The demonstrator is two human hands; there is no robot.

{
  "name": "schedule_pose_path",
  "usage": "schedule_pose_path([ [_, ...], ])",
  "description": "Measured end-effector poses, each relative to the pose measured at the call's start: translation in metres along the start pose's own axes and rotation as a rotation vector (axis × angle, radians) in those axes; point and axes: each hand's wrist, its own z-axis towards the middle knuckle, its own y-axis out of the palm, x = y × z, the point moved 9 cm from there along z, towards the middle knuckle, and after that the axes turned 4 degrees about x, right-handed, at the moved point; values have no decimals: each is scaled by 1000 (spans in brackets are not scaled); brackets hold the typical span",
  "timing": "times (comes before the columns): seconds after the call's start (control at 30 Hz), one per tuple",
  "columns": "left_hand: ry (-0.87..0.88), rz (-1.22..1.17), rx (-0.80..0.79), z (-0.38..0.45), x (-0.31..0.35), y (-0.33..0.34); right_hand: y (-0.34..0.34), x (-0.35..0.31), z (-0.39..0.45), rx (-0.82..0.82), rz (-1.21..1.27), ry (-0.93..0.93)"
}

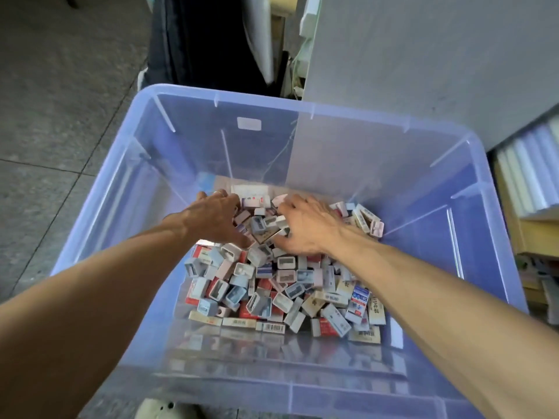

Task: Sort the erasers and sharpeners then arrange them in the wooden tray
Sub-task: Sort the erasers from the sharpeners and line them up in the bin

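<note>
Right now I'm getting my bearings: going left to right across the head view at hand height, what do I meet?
Grey tiled floor → left wall of the translucent blue plastic bin → left hand → right hand → bin's right wall → stacked white books.

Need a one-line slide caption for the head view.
Both hands, left and right, reach into a translucent blue plastic bin and dig through a mixed pile of erasers and sharpeners.

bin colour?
Translucent light blue bin, clear in the head view.
</note>
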Motion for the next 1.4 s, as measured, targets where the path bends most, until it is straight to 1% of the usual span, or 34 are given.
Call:
schedule_pose_path([
  [0.1, 23, 23, -33, 1, 2, -3, 3, 5, 6, -60, -42, 39],
  [0.17, 34, 14, -29, 2, 0, 0, 5, 4, 7, -81, 18, 65],
  [0.23, 39, -5, -28, 1, 1, 4, 3, 1, 5, -67, 111, 53],
  [0.3, 44, -1, -40, 1, 1, 5, -4, 3, 3, -31, 112, 24],
  [0.33, 51, 19, -51, 0, 1, 5, -4, 4, 0, -38, 99, 18],
  [0.4, 74, 84, -49, -4, 3, 2, 7, 4, -9, -94, 75, 16],
  [0.5, 123, 200, -49, -18, 12, 0, 33, -5, -33, -216, 0, -41],
  [0.6, 140, 162, -148, -45, 13, 8, 30, -11, -56, -213, 5, -113],
  [0.7, 139, 164, -380, -80, 16, 25, 20, -2, -64, -264, 12, -96],
  [0.73, 135, 179, -432, -87, 18, 29, 14, 0, -64, -272, 4, -93],
  [0.77, 123, 183, -432, -89, 19, 27, 6, -1, -61, -253, 11, -100],
  [0.8, 97, 163, -386, -86, 18, 21, -2, -3, -55, -208, 32, -110],
  [0.83, 67, 133, -298, -78, 15, 11, -12, -7, -48, -152, 66, -124],
  [0.9, 21, 62, -73, -61, 8, -13, -25, -15, -27, -51, 130, -148],
  [0.93, 0, 12, 14, -53, 4, -19, -27, -20, -15, -19, 142, -168],
  [0.97, -21, -37, 53, -47, 2, -20, -26, -27, -3, -1, 145, -193],
  [1.0, -44, -78, 41, -42, -1, -14, -24, -35, 8, 6, 148, -228],
  [1.07, -93, -149, -53, -35, -5, 4, -14, -48, 26, -20, 151, -291],
  [1.13, -117, -181, -108, -30, -11, 17, -2, -56, 40, -48, 77, -341],
  [1.2, -109, -185, -138, -27, -13, 22, 3, -58, 47, -12, -27, -374],
  [1.27, -81, -226, -180, -28, -8, 25, 3, -59, 48, -5, -71, -391],
  [1.4, -60, -266, -167, -26, -5, 21, 0, -62, 47, -57, -134, -407],
])
